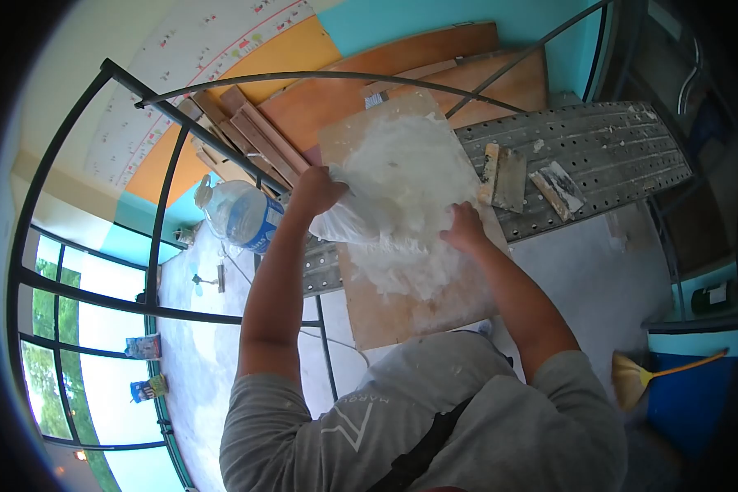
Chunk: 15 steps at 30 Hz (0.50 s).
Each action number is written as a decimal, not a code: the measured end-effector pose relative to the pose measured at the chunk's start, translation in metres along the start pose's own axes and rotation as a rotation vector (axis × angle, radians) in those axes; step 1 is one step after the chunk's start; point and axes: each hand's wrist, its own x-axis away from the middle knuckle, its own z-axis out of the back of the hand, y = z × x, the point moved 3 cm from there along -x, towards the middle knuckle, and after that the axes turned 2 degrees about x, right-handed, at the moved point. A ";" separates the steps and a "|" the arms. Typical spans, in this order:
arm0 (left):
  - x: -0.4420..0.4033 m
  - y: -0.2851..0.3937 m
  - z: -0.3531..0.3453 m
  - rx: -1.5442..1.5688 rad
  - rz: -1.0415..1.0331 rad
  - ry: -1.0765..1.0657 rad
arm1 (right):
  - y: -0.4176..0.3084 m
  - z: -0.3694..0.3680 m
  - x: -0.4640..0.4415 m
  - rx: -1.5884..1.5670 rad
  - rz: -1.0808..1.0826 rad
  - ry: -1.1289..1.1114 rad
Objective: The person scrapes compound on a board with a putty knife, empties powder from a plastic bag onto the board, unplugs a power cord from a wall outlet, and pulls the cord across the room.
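Note:
My left hand (316,193) is closed on the upper end of a white plastic bag (346,220), which tilts over a board (369,321). White powder (410,176) is spread across much of that board, with a lumpy heap near the bag's lower end. Above the board's right side is my right hand (466,228), its thumb and a finger apart and nothing visible between them. The other fingers of this hand are partly hidden. A large clear water jug (242,215) with a blue label stands left of my left forearm.
The board lies across a perforated metal scaffold plank (599,135). Two plaster-smeared blades or floats (504,178) rest on the plank at right. A dark scaffold frame (152,213) rises at left. Wooden boards (262,135) lean behind; a yellow broom (631,379) is at lower right.

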 end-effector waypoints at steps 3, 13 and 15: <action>0.002 0.014 0.005 0.021 0.008 -0.014 | -0.051 0.004 0.009 -0.069 0.194 0.112; 0.000 0.029 0.029 0.000 0.017 -0.046 | -0.116 0.028 -0.023 -0.266 0.264 0.123; 0.001 0.029 0.032 -0.022 0.068 -0.113 | -0.115 0.039 -0.030 -0.324 0.253 0.105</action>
